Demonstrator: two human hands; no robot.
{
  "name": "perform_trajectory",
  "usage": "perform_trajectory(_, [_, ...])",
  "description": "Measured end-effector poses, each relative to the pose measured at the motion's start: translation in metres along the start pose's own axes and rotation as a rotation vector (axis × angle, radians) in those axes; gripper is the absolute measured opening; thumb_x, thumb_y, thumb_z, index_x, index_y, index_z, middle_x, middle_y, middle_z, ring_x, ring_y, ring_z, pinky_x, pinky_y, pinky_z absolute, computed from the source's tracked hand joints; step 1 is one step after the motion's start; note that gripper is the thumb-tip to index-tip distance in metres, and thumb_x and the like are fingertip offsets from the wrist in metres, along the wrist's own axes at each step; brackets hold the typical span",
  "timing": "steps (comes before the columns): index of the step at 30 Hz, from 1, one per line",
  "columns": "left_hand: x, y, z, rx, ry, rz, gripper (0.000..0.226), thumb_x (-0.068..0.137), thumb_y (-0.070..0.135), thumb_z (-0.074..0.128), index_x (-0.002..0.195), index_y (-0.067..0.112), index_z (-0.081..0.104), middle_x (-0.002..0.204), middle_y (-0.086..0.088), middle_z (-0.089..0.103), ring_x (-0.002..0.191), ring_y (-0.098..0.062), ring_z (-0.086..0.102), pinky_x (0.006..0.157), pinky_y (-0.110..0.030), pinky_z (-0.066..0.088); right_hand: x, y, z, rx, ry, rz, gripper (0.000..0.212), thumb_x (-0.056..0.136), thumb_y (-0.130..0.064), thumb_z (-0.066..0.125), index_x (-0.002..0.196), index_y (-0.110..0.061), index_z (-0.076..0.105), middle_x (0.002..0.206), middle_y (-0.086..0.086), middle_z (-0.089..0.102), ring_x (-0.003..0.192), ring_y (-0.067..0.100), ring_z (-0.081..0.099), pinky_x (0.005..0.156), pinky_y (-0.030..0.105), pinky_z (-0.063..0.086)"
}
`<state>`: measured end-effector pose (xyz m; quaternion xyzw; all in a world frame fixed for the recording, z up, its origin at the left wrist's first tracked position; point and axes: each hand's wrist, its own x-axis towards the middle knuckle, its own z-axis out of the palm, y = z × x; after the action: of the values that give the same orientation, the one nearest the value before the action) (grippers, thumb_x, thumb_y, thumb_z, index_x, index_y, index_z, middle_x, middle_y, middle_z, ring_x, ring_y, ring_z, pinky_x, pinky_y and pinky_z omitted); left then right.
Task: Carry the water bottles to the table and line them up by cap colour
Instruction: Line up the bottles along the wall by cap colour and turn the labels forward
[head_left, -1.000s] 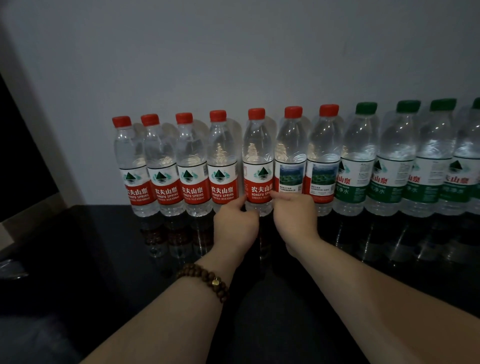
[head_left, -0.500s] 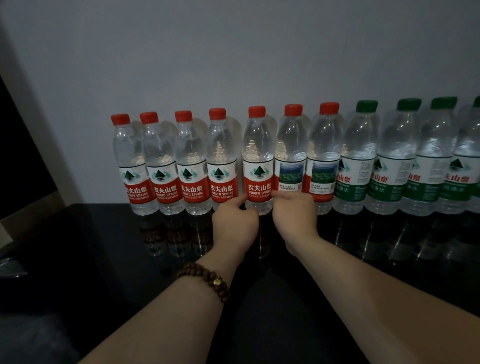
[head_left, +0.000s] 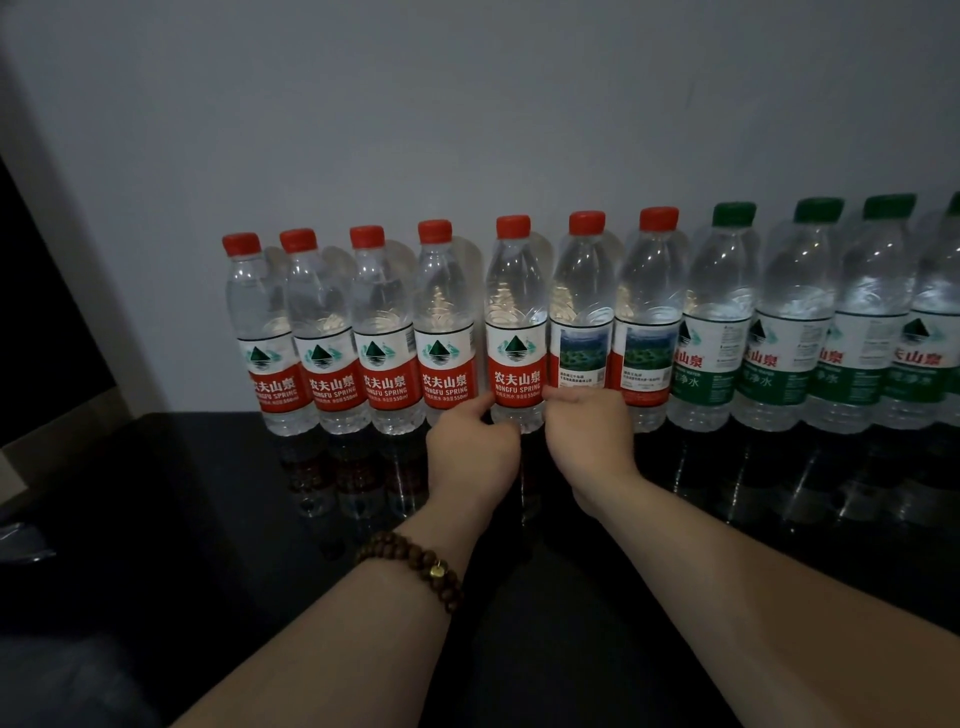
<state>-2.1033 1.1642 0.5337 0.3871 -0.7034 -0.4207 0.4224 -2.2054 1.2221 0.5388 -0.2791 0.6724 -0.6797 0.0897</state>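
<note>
Here the row of bottles stands upright along the wall (head_left: 467, 104) at the far edge of the dark table (head_left: 182, 519), red caps on the left, green caps on the right, sides touching or nearly so. Seven red-capped ones show; at least four green ones follow, the last cut off by the right edge, so the count there is open.

Both hands sit at the foot of the fifth bottle (head_left: 515, 332) from the left, the one with the red cap (head_left: 512, 227). The left hand (head_left: 472, 457) is loosely curled, thumb tip on the lower left of the label; the right hand (head_left: 587, 441) is curled too, thumb on the lower right, its knuckles covering the base of the sixth bottle (head_left: 584, 312). It reads as a light two-sided pinch rather than a full wrap, though the fingers are tucked under the palms and how much they touch cannot be told.

The bottle lies straight ahead of both hands, long axis vertical, about equally near each. A slightly wider gap shows on its left than on its right, so the likely move is a small slide or a turn of the label, a judgement only.

Bottle bases behind the hands are hidden, and the dim light blurs the small print on the labels
</note>
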Motion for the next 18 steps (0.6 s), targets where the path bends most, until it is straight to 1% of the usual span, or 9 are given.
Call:
perform_trajectory(3, [0.0015,-0.0012,0.0001,-0.003,0.019,-0.011,0.026,0.087,0.018,0.064,0.091,0.04,0.077,0.075,0.016,0.068,0.073,-0.009,0.069,0.055,-0.021,0.051,-0.001,0.0003,0.0009,-0.005,-0.057,0.012,0.036,0.088,0.001,0.058,0.114,-0.014,0.079,0.1,-0.011,0.074,0.09,0.003,0.064,0.07,0.011,0.043])
perform_trajectory(4, [0.0021,-0.0017,0.0002,0.001,0.024,-0.014,0.026,0.087,0.017,0.064,0.089,0.04,0.076,0.076,0.014,0.07,0.073,-0.01,0.069,0.054,-0.02,0.05,-0.0017,0.0003,0.0012,-0.013,-0.076,0.012,0.037,0.088,0.0,0.058,0.115,-0.015,0.079,0.105,-0.009,0.075,0.094,0.006,0.065,0.072,0.013,0.045])
perform_trajectory(6, [0.0028,-0.0012,-0.0003,0.014,0.039,-0.021,0.029,0.088,0.018,0.064,0.109,0.033,0.078,0.082,0.012,0.071,0.074,-0.008,0.068,0.052,-0.016,0.046,-0.0021,0.0009,0.0019,-0.017,-0.099,0.017,0.038,0.089,-0.002,0.058,0.117,-0.017,0.078,0.113,-0.007,0.075,0.104,0.011,0.066,0.08,0.018,0.048])
perform_trajectory(8, [0.0042,-0.0008,-0.0002,0.02,0.062,-0.034,0.037,0.09,0.019,0.065,0.125,0.026,0.074,0.086,0.016,0.067,0.075,-0.003,0.063,0.049,-0.011,0.043,-0.0017,0.0011,0.0022,-0.018,-0.102,0.027,0.039,0.089,-0.003,0.058,0.12,-0.018,0.077,0.118,-0.007,0.073,0.109,0.012,0.064,0.089,0.022,0.047])
perform_trajectory(10, [0.0047,-0.0018,0.0007,0.021,0.075,-0.033,0.039,0.09,0.018,0.065,0.129,0.021,0.071,0.083,0.022,0.058,0.074,0.003,0.056,0.048,-0.008,0.038,-0.0012,0.0021,0.0028,-0.026,-0.113,0.019,0.038,0.089,-0.004,0.059,0.12,-0.018,0.076,0.114,-0.01,0.072,0.105,0.009,0.062,0.086,0.019,0.045])
perform_trajectory(12, [0.0048,-0.0022,0.0013,0.021,0.076,-0.033,0.041,0.09,0.018,0.066,0.131,0.017,0.069,0.084,0.022,0.055,0.075,0.004,0.053,0.055,-0.012,0.04,-0.0004,0.0036,0.0038,-0.026,-0.128,0.007,0.038,0.088,-0.004,0.06,0.119,-0.019,0.076,0.107,-0.014,0.072,0.093,0.001,0.061,0.077,0.013,0.043])
perform_trajectory(14, [0.0048,-0.0018,0.001,0.02,0.073,-0.04,0.042,0.09,0.019,0.066,0.132,0.017,0.068,0.089,0.015,0.061,0.08,0.001,0.057,0.061,-0.018,0.045,0.0002,0.0049,0.0048,-0.033,-0.133,0.007,0.039,0.088,-0.005,0.061,0.119,-0.02,0.077,0.105,-0.015,0.072,0.09,-0.003,0.061,0.073,0.011,0.043])
perform_trajectory(15, [0.0047,-0.0017,0.0009,0.018,0.071,-0.043,0.042,0.09,0.019,0.066,0.132,0.016,0.068,0.093,0.012,0.063,0.082,-0.001,0.058,0.062,-0.02,0.047,0.0009,0.0057,0.0051,-0.04,-0.135,0.008,0.039,0.087,-0.005,0.061,0.12,-0.019,0.076,0.11,-0.012,0.074,0.095,0.001,0.063,0.076,0.013,0.045])
perform_trajectory(18, [0.0036,-0.001,0.0019,0.014,0.071,-0.048,0.043,0.09,0.02,0.066,0.133,0.015,0.066,0.106,0.004,0.066,0.081,-0.002,0.055,0.064,-0.02,0.044,0.0016,0.0057,0.005,-0.046,-0.138,0.021,0.04,0.088,-0.004,0.059,0.121,-0.019,0.076,0.122,-0.004,0.074,0.111,0.012,0.064,0.094,0.025,0.05])
